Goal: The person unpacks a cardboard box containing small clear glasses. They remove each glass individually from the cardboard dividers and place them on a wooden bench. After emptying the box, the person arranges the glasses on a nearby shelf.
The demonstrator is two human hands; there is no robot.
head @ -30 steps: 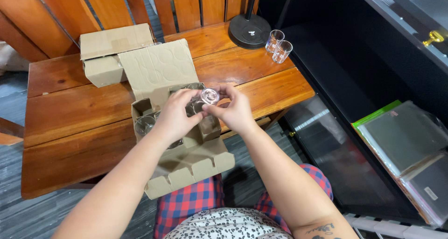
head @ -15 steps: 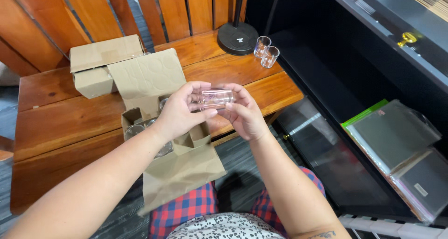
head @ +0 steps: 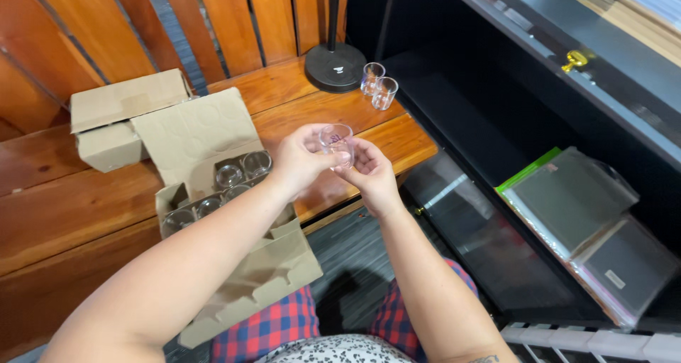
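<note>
Raised and carried rightward since the earlier frame: small clear glass (head: 335, 137), now upright above the table (head: 333, 115) edge, clear of the open cardboard box (head: 213, 193). Left hand (head: 301, 161) clamped on the near side of the glass, right hand (head: 369, 175) cupped under and behind it, fingertips closed on it. Four more glasses (head: 234, 173) seated in the box; two glasses (head: 378, 86) beside the round black stand base (head: 335, 66). Best handled by gripping the wall, not the rim, with support kept beneath.

Single head-worn camera, looking steeply down and forward from close above the lap; wooden tabletop (head: 85, 207) fills the left, black shelf unit (head: 511, 122) the right.
</note>
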